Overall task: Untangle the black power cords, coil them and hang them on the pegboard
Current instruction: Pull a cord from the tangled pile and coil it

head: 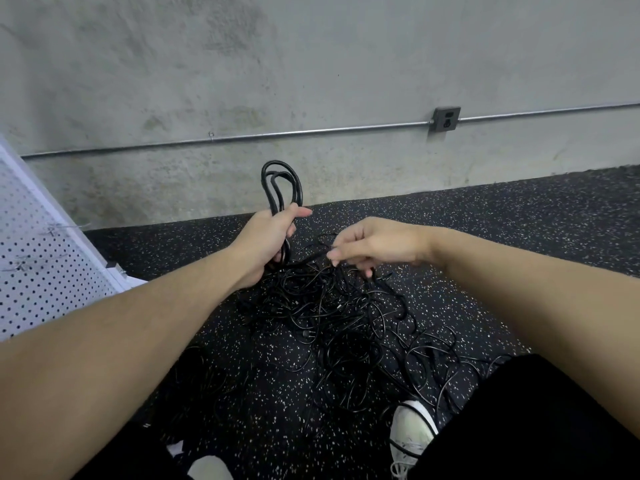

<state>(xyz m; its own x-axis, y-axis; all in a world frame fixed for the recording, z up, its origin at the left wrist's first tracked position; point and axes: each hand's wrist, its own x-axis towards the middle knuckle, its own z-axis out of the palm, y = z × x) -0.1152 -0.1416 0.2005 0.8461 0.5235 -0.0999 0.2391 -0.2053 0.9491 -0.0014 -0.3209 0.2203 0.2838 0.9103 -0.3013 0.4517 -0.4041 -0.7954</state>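
You're mid-coil here, so the trick is keeping the loops even. Your left hand (268, 242) grips a bundle of black power cord loops (281, 184) that stand up above the fist against the grey concrete wall (311, 64), and the free run of that cord drops from the fist toward the tangled heap of thin black power cords (332, 306) on the speckled black rubber floor (519, 230). I'd feed slack with the other hand before each new loop, not yank — pulling hard will likely just cinch the knots in the heap tighter.

Fingers: on the left hand they're curled right round the loops, thumb lying along the top, so it's a full wrap and not a pinch. Your right hand (375, 245) hovers just above the heap with its fingers loosely curled; the thumb and forefinger tips pinch a thin strand rising out of the pile, and a lower finger looks hooked on another cord, though that bit's too dark to be sure.

The white perforated pegboard (38, 258) leans at your left with a couple of wire hooks (52, 232) on it — none of them carry a coil yet, so I'd say you're early on. Your white sneaker (412, 434) sits at the heap's near edge, so watch you don't stand on a cord.
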